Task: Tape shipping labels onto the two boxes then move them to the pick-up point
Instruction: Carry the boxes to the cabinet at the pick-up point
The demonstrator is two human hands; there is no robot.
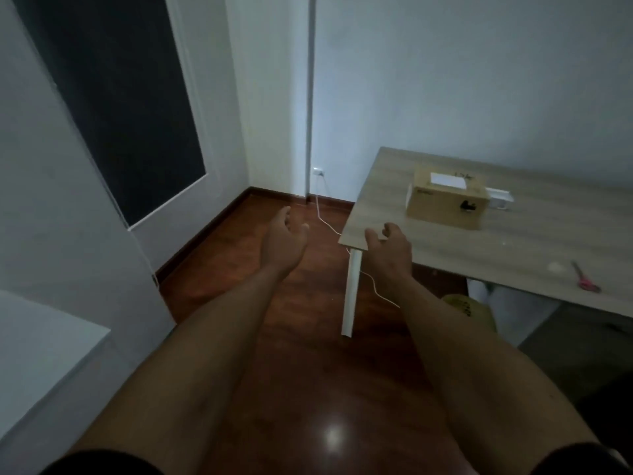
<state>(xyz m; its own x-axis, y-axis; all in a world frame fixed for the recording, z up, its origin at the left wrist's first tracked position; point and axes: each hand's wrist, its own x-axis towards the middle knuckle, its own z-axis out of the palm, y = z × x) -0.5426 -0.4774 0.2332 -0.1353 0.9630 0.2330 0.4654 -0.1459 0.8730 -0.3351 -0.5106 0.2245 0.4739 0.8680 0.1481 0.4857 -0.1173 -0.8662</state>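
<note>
One cardboard box [447, 202] stands on the wooden table [445, 248] at the right, with a white label [448, 180] on its top face. My left hand [282, 243] reaches out over the floor, left of the table's corner, fingers loosely spread and holding nothing. My right hand [388, 246] hovers over the table's near left corner, fingers loosely curled, empty, well short of the box. I see only this one box.
Pink-handled scissors [586, 277] and a small white tape roll [556, 267] lie near the table's front edge. A white object [500, 197] sits behind the box. A white cable [329, 228] runs from a wall socket across the red-brown floor. A white door stands at left.
</note>
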